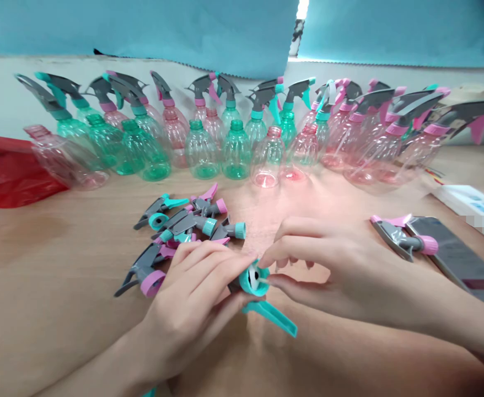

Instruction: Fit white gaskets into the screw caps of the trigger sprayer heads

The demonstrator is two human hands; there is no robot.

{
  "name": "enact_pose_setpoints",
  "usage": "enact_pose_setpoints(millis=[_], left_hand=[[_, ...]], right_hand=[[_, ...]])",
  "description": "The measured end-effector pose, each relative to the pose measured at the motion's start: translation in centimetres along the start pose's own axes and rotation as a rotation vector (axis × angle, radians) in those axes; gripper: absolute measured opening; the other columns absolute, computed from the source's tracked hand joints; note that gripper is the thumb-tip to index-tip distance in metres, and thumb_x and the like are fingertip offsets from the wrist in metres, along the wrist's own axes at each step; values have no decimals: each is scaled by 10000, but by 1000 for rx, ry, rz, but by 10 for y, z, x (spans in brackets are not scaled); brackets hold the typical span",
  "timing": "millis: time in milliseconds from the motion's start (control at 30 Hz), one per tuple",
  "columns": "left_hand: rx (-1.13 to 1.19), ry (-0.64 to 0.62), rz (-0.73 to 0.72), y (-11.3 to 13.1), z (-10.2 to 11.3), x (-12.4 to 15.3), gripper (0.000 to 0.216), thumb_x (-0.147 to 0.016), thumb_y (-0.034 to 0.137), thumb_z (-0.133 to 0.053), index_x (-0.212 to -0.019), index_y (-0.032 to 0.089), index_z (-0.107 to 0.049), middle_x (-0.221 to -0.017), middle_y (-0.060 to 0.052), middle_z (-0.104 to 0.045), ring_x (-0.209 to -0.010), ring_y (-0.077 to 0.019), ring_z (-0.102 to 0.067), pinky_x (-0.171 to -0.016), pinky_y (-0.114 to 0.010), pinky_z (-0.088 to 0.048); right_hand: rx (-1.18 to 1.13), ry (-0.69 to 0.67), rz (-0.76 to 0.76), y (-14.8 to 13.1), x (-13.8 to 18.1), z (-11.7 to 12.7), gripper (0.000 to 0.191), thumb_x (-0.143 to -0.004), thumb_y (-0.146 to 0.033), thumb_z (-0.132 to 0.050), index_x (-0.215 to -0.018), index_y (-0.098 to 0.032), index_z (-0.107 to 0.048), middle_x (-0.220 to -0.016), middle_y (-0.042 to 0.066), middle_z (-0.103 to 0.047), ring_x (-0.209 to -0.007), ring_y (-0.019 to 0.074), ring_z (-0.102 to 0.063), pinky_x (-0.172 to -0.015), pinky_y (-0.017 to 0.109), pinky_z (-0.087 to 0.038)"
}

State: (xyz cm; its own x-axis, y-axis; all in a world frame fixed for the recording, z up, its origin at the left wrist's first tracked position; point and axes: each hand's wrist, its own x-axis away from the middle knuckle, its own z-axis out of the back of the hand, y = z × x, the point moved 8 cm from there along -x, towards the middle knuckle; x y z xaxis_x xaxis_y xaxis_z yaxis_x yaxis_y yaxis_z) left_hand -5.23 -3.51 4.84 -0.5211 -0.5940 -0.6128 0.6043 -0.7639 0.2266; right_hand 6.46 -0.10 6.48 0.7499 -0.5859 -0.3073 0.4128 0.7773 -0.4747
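My left hand is wrapped round a grey and turquoise spray trigger head. Its collar opening faces right and up toward me, showing a white inner part with a dark hole. Below the collar its turquoise lever sticks out to the right. At the opening's right side, my right hand has thumb and forefinger bent in a pinch at the rim. Something small and whitish shows by the thumb tip, too small to name. Several loose trigger heads with pink or turquoise collars lie in a pile beyond my left hand.
Pink and green clear bottles stand in rows at the back, many with trigger heads on. A red plastic bag lies at the left. To the right, a trigger head rests against a phone, near a white box.
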Motion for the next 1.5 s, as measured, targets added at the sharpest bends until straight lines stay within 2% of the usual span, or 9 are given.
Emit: enact_pose_setpoints(millis=[133, 300, 500, 633, 800, 867, 1100, 1333, 1500], left_hand=[[-16, 0, -11, 2, 1, -1, 199, -893, 195, -562, -1088, 164, -540, -934, -41, -689, -897, -181, -618, -795, -316, -427], [2, 7, -27, 3, 0, 1, 187, -884, 166, -569, -1066, 140, -537, -909, -52, -673, -888, -183, -604, -814, -322, -430], [60, -38, -9, 4, -4, 0, 165, -885, 192, -581, -1035, 140, -535, -891, -44, -663, -848, -166, -596, -826, -319, -439], [94, -87, 22, 1, -8, 0, 165, -873, 157, -589, -1027, 167, -530, -898, -29, -659, -863, -165, -594, -853, -319, -416], [71, -68, 28, 0, -4, 1, 293, -857, 162, -616, -1130, 169, -508, -980, -40, -658, -949, -184, -578, -868, -327, -400], [60, -53, 30, 0, -2, 1, 312, -866, 164, -605, -1159, 180, -500, -994, -43, -660, -973, -194, -573, -875, -340, -398], [117, -125, 17, -1, -9, -2, 206, -889, 183, -579, -1086, 181, -519, -953, -29, -656, -920, -167, -576, -866, -309, -405], [219, -186, 14, -2, -16, -3, 263, -897, 191, -562, -1155, 178, -511, -987, -48, -647, -972, -179, -564, -912, -333, -432], [293, -188, 10, -4, -18, -4, 342, -896, 133, -537, -1230, 183, -486, -1034, -49, -650, -1003, -177, -582, -903, -319, -475]], right_hand=[[7, -3, 12, -3, -1, -1, 69, -842, -201, -589, -874, -184, -648, -784, -21, -611, -707, 88, -555, -592, 201, -400], [16, -1, -5, -4, 0, -3, 71, -808, -204, -620, -867, -177, -648, -721, -32, -616, -627, 77, -530, -554, 188, -378], [-28, 40, 26, -11, -3, -6, 63, -768, -105, -603, -734, -150, -627, -608, -41, -554, -548, 72, -454, -536, 184, -361], [-96, 22, 36, -12, -5, -9, 91, -782, -68, -588, -754, -139, -639, -631, -33, -565, -575, 70, -457, -548, 176, -359], [-28, -14, -14, -6, -2, 0, 103, -847, -197, -588, -782, -162, -659, -637, -47, -566, -559, 58, -458, -520, 175, -336], [-7, -18, -21, -6, 0, 4, 113, -849, -186, -579, -771, -157, -656, -637, -49, -558, -556, 55, -455, -512, 174, -330], [-29, -35, 25, -12, -1, -5, 136, -864, -170, -542, -819, -163, -671, -620, -49, -559, -535, 58, -444, -520, 171, -351], [5, -112, -6, -7, 3, -1, 173, -858, -154, -537, -871, -214, -699, -804, 4, -679, -719, 117, -606, -637, 220, -441], [113, -135, 27, -9, 7, -2, 206, -872, -121, -502, -836, -191, -692, -767, 26, -670, -709, 139, -613, -668, 258, -458]])
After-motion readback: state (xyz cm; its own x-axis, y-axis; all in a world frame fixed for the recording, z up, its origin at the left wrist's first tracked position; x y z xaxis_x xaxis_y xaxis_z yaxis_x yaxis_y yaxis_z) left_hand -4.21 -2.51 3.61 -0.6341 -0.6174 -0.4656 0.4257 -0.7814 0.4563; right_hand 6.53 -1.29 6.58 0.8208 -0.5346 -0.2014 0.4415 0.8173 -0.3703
